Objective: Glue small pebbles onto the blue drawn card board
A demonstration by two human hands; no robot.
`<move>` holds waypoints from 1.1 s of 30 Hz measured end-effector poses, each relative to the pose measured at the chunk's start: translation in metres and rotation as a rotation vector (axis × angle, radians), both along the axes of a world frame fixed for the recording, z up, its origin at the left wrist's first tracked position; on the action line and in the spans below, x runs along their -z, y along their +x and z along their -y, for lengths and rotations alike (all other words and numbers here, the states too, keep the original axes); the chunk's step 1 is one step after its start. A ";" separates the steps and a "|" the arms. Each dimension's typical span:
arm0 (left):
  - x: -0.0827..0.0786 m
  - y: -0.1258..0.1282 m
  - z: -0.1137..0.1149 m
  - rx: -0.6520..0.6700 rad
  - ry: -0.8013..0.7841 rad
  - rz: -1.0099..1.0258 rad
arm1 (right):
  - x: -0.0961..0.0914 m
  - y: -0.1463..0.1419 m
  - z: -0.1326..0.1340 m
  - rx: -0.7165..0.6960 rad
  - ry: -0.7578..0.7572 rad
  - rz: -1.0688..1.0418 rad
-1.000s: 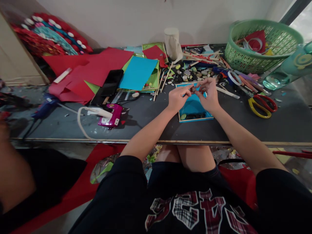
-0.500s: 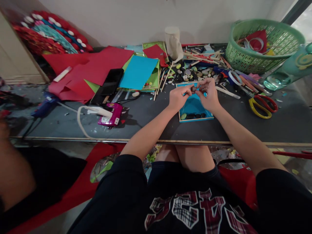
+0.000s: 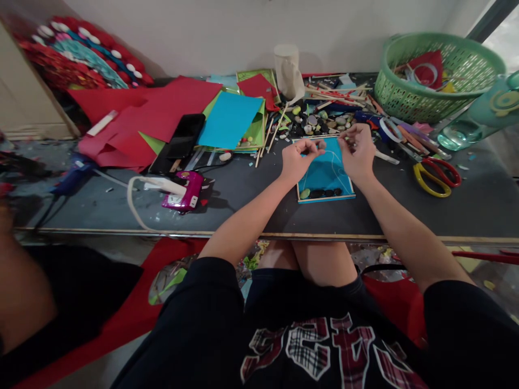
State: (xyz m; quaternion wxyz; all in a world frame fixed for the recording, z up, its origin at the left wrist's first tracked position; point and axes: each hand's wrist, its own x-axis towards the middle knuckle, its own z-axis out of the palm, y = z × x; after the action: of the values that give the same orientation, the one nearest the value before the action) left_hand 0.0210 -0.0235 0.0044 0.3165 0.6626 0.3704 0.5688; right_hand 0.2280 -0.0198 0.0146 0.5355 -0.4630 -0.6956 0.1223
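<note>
Head view: lying near the middle of the table point(image 3: 239, 202), a flat blue panel point(image 3: 320, 175) with a thin pale frame, its near side just short of the table's near edge

Resting in a row along the panel's near side, a green pebble point(image 3: 305, 193) at the left end and dark pebbles point(image 3: 318, 193) to its right; running across the blue, a thin pale strand point(image 3: 333, 156)

Raised over the panel's far left part, the left hand point(image 3: 299, 159), with fingers bent and tips brought together on a small brown pebble point(image 3: 321, 145), well apart from the row

Raised over the far right corner, the right hand point(image 3: 359, 154), with thumb and forefinger drawn close; cannot tell of anything held between them

Just beyond the panel, a heap of pebbles point(image 3: 314, 123), then wooden sticks point(image 3: 336, 97) and, standing against the wall, a white roll point(image 3: 287, 73)

Off to the right, scissors point(image 3: 432, 178) with one yellow and one red loop; farther, a green basket point(image 3: 405, 97) and a clear bottle point(image 3: 478, 121)

Off to the left, a blue sheet point(image 3: 231, 121), a black phone point(image 3: 186, 136), red paper point(image 3: 170, 108), and nearer, a purple power strip point(image 3: 184, 192) with a white plug

At the far left, a blurred blue glue gun point(image 3: 75, 174) and, on the near side, another person's arm point(image 3: 24, 286)
</note>
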 end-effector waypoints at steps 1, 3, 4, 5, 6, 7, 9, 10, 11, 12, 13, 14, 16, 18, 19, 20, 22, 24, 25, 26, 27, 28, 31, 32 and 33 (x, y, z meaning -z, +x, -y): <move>0.002 0.000 -0.003 0.010 -0.028 0.009 | -0.002 0.005 -0.001 0.055 -0.005 0.034; 0.005 0.000 -0.008 0.069 -0.103 0.057 | -0.005 0.013 -0.002 0.140 -0.017 0.112; 0.006 0.001 -0.010 0.107 -0.142 0.093 | -0.007 0.016 -0.002 0.164 -0.022 0.145; 0.007 0.001 -0.011 0.144 -0.179 0.129 | -0.008 0.017 -0.002 0.176 -0.027 0.169; 0.007 0.002 -0.012 0.177 -0.212 0.169 | -0.010 0.016 -0.001 0.173 -0.033 0.184; 0.007 0.003 -0.012 0.208 -0.240 0.212 | -0.011 0.013 0.001 0.153 -0.038 0.190; 0.005 0.004 -0.010 0.262 -0.284 0.307 | -0.016 0.005 0.007 0.080 -0.023 0.189; 0.003 0.004 -0.008 0.283 -0.303 0.349 | -0.018 0.000 0.011 0.039 -0.004 0.189; 0.001 0.004 -0.007 0.299 -0.325 0.380 | -0.021 -0.005 0.016 0.008 0.023 0.193; 0.000 0.005 -0.006 0.308 -0.351 0.398 | -0.024 -0.009 0.020 -0.008 0.047 0.207; -0.002 0.005 -0.006 0.310 -0.378 0.407 | -0.026 -0.013 0.024 -0.017 0.067 0.226; -0.003 0.005 -0.006 0.309 -0.403 0.417 | -0.028 -0.015 0.027 -0.027 0.080 0.250; -0.004 0.006 -0.006 0.305 -0.436 0.456 | -0.030 -0.017 0.031 -0.065 0.088 0.305; -0.003 0.007 -0.007 0.290 -0.456 0.522 | -0.031 -0.017 0.032 -0.116 0.075 0.381; -0.002 0.007 -0.008 0.274 -0.470 0.553 | -0.031 -0.017 0.032 -0.138 0.060 0.426; -0.001 0.007 -0.009 0.249 -0.493 0.576 | -0.031 -0.018 0.032 -0.155 0.036 0.473; 0.002 0.006 -0.011 0.186 -0.546 0.608 | -0.032 -0.021 0.032 -0.195 -0.029 0.569; 0.004 0.003 -0.015 0.116 -0.584 0.628 | -0.034 -0.025 0.032 -0.245 -0.091 0.644; 0.005 0.001 -0.017 0.082 -0.592 0.635 | -0.035 -0.025 0.032 -0.266 -0.113 0.666; 0.004 -0.002 -0.019 0.049 -0.588 0.634 | -0.035 -0.025 0.031 -0.278 -0.123 0.673; 0.003 -0.004 -0.021 0.021 -0.572 0.617 | -0.036 -0.024 0.030 -0.277 -0.123 0.661; 0.001 -0.007 -0.021 -0.003 -0.543 0.586 | -0.036 -0.021 0.029 -0.260 -0.114 0.628; -0.011 -0.012 -0.014 0.019 -0.364 0.362 | -0.032 -0.010 0.022 -0.141 -0.091 0.447; -0.016 -0.012 -0.008 0.074 -0.286 0.266 | -0.030 -0.006 0.020 -0.099 -0.097 0.383; -0.022 -0.010 -0.001 0.165 -0.208 0.165 | -0.028 -0.003 0.017 -0.067 -0.111 0.327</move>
State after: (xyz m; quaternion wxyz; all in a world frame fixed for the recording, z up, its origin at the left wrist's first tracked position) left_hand 0.0108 -0.0222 0.0261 0.4585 0.6055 0.3443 0.5519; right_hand 0.2246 -0.0371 0.0422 0.3844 -0.4821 -0.7808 0.1011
